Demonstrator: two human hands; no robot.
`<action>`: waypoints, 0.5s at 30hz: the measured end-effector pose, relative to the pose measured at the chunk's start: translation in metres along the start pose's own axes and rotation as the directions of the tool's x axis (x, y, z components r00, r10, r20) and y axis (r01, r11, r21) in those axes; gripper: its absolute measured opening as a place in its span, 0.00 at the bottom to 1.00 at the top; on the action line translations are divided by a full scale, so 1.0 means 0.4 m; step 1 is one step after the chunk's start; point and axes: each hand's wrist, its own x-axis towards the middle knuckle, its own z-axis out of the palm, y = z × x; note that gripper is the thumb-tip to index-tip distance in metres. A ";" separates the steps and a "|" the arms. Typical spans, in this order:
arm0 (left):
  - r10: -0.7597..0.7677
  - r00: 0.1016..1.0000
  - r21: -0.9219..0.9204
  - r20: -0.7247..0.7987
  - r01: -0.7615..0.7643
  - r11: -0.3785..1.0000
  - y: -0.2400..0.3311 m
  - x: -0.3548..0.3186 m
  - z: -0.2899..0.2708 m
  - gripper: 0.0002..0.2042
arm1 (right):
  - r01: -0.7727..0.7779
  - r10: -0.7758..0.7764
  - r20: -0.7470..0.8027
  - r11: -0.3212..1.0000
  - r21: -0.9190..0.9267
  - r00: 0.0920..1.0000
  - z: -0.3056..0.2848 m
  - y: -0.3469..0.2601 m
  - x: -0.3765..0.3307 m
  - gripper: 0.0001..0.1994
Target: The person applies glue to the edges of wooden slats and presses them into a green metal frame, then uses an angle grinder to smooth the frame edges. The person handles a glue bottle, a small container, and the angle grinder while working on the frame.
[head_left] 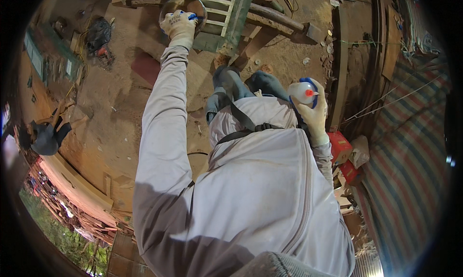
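My left hand [179, 27], in a white work glove with blue-coated fingers, reaches far forward. It is closed at the near edge of a round bowl [197, 6] with a thin shiny rim. The bowl sits over the left side of a green slatted wooden piece [230, 28]. On the right, my right hand [316, 114], gloved the same way, wraps round a whitish squeeze bottle [300, 90]. The red-tipped nozzle of the bottle faces up toward me. My glove hides the underside of the bottle.
Wooden beams [279, 21] lie beside the slatted piece. A dark plastic bag [99, 35] and a red and black tool [104, 55] rest on the dirt floor at left. Red boxes [339, 146] and a striped tarp [402, 166] are at right.
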 end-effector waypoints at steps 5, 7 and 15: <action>-0.055 0.986 -0.042 -0.155 0.049 0.998 0.001 -0.006 0.040 0.16 | -0.084 0.083 0.023 0.996 0.018 0.996 -0.001 0.012 -0.006 0.32; -0.120 0.965 -0.119 -0.232 0.095 0.988 -0.005 -0.025 0.032 0.16 | -0.091 0.090 0.032 0.995 0.033 0.995 -0.001 0.014 -0.005 0.32; -0.374 0.894 -0.553 -0.244 0.189 0.812 0.057 -0.248 0.033 0.16 | -0.105 0.103 0.032 0.992 0.064 0.994 -0.003 0.035 -0.007 0.31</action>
